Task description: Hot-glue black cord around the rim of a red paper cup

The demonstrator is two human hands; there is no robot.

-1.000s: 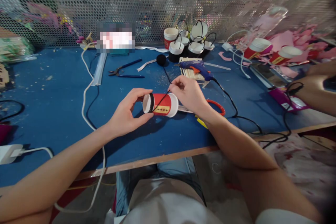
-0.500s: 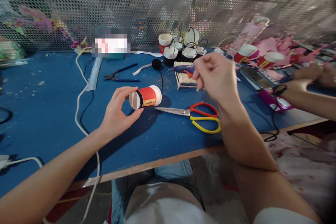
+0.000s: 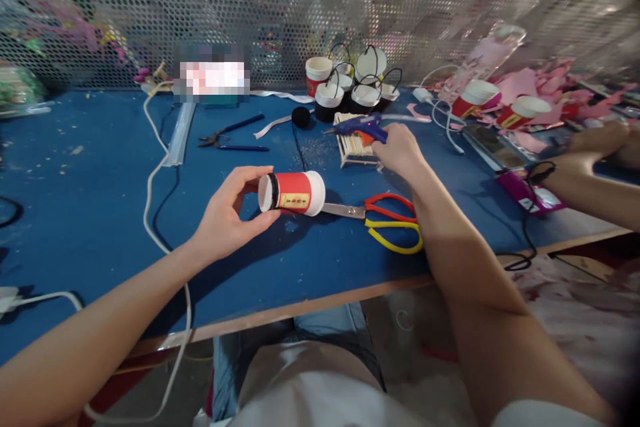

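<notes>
My left hand (image 3: 233, 213) grips a red and white paper cup (image 3: 295, 192) by its base end, where black cord is wound round it. The cup lies sideways in the air, its white rim end toward the right. My right hand (image 3: 400, 150) is closed round the handle of a blue glue gun (image 3: 361, 125), which lies over a small rack of wooden sticks (image 3: 353, 145). Partly behind the cup are scissors (image 3: 395, 223) with one red and one yellow handle. A ball of black cord (image 3: 301, 117) sits beyond the cup, with a strand trailing toward it.
Several cups with black cord handles (image 3: 365, 97) stand at the back by the mesh screen. Pliers (image 3: 233, 133) and a clear plastic strip (image 3: 180, 137) lie left of centre. A white cable (image 3: 149, 197) crosses the table. At right are a phone (image 3: 493, 147) and another person's arm (image 3: 590, 180).
My right hand has gone from hovering in front of the glue gun to closing on its handle. The cup in my left hand has shifted right, covering the scissor tips.
</notes>
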